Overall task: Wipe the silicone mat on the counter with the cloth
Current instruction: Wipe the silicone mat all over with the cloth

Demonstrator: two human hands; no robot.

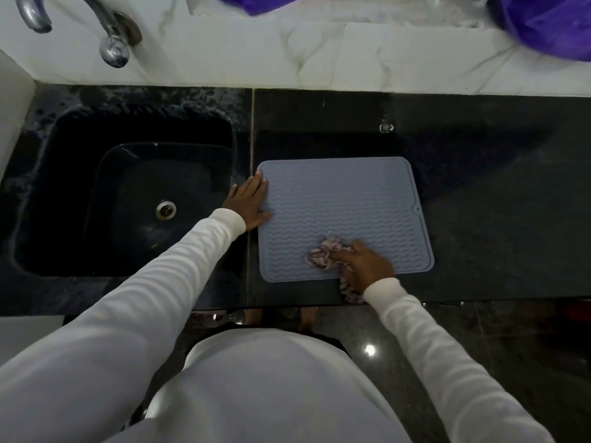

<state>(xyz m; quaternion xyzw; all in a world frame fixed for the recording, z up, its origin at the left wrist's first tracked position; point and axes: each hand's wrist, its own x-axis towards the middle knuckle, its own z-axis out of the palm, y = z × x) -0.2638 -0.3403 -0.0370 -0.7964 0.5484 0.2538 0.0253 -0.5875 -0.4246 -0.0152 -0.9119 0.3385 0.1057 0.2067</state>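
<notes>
Seen from the head camera, wiping is under way: the right hand (364, 263) bunches the cloth (323, 252) against the near edge of the silicone mat (339, 199), which lies on the dark counter (495, 219) beside the sink (128, 193). The left hand (251, 201), fingers flat, pins the mat's left edge. The next stroke likely calls for sweeping across the unwiped far ridges.

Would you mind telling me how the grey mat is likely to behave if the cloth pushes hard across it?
The silicone mat looks thin and lies flat, so it is probably floppy and light. It may slide on the glossy dark counter; the left hand rests flat on its edge, likely to steady it. Its wavy ridges may drag on the cloth that the right hand grips.
</notes>
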